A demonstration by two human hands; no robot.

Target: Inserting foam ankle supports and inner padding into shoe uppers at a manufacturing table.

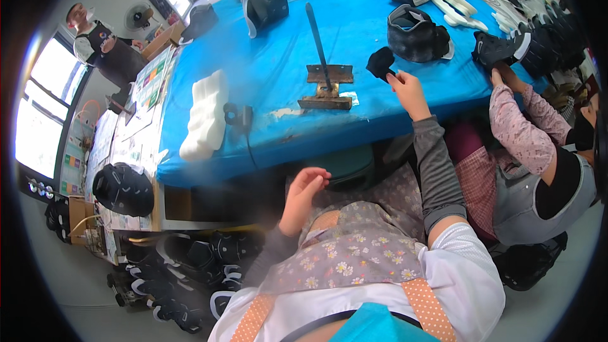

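Black and rounded, a small piece (pixel 380 62) is being pinched in the narrow grip of the right hand (pixel 410 94) over the bench (pixel 278 63), between a metal stand (pixel 325 89) and a dark shoe (pixel 415 41), while the left hand (pixel 303 199) is being held half-open.

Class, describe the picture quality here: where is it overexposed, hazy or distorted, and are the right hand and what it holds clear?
Head view: window at left blown out to white; head view: soft haze veiling the left part of the blue cover; head view: scene bending toward a dark, round rim; head view: right hand and black piece fairly clear, though the piece shows little surface detail.
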